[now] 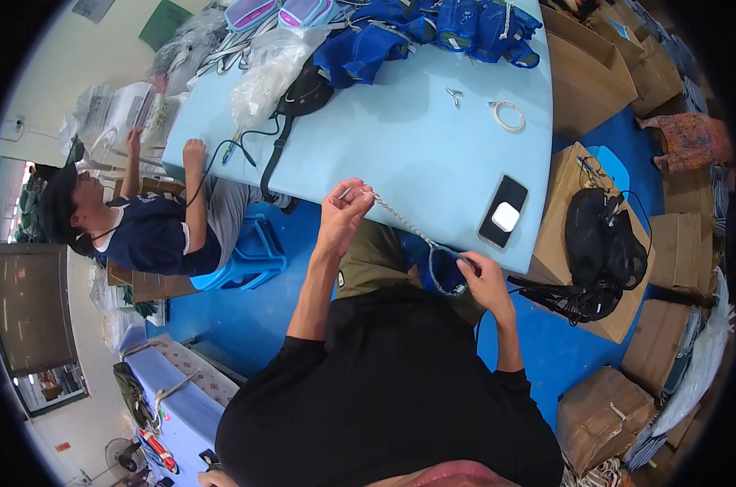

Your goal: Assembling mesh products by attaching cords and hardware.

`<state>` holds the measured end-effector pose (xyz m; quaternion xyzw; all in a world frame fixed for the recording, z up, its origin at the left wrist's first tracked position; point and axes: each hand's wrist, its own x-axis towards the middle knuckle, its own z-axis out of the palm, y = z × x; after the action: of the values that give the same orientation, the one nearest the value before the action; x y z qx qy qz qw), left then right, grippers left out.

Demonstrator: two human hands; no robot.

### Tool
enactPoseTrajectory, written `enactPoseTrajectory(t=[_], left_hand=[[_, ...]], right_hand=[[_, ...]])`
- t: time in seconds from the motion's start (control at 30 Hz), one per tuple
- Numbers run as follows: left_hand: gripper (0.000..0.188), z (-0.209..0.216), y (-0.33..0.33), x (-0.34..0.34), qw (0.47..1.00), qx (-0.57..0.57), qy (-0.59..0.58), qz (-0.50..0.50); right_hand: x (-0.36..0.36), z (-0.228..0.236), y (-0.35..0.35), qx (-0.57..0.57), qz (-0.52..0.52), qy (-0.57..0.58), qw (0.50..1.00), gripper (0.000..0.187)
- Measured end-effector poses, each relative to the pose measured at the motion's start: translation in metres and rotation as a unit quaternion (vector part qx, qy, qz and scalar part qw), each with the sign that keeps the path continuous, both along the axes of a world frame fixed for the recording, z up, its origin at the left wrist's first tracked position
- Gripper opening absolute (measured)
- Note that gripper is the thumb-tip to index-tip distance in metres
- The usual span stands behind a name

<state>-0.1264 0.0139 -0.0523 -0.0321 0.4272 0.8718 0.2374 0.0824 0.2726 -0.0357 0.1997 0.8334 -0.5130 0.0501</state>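
A grey braided cord (406, 222) stretches between my two hands, in front of the table's near edge. My left hand (345, 217) is closed, pinching the cord's upper end; a thin pale tip beside the fingers is too small to name. The cord's other end widens into a loop. My right hand (487, 284) grips the side of that loop with thumb and fingers. Part of what lies in the right palm is hidden.
On the light blue table (368, 146) lie blue fabric pouches (473, 28), a black waist bag (307, 91), a tape roll (509, 116), small scissors-like clippers (455, 97) and a phone (490, 231) under a white case (505, 217). A co-worker (157, 227) sits left. Cardboard boxes (683, 252) stand right.
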Motion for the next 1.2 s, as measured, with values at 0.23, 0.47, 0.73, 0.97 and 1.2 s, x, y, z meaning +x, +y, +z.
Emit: enactPoseTrajectory(t=[0.23,0.47,0.73,0.97,1.2], left_hand=[[0.019,0.042,0.034,0.025,0.973,-0.061,0.164,-0.149],[0.018,0.067,0.059,0.036,0.955,-0.101,0.194,-0.202],[0.015,0.058,0.064,0.044,0.970,-0.098,0.189,-0.117],[0.014,0.057,0.072,0.051,0.980,-0.081,0.154,-0.092],[0.020,0.064,0.073,0.060,0.982,-0.077,0.087,-0.148]], right_hand=[[-0.016,0.028,-0.040,0.140,0.026,0.091,0.986,0.038],[-0.055,0.020,-0.063,-0.108,0.011,0.241,0.964,0.016],[-0.067,0.031,-0.062,0.044,-0.058,0.333,0.940,0.025],[-0.065,0.032,-0.069,-0.063,-0.073,0.295,0.951,0.023],[-0.065,0.028,-0.072,-0.097,-0.081,0.256,0.959,0.022]])
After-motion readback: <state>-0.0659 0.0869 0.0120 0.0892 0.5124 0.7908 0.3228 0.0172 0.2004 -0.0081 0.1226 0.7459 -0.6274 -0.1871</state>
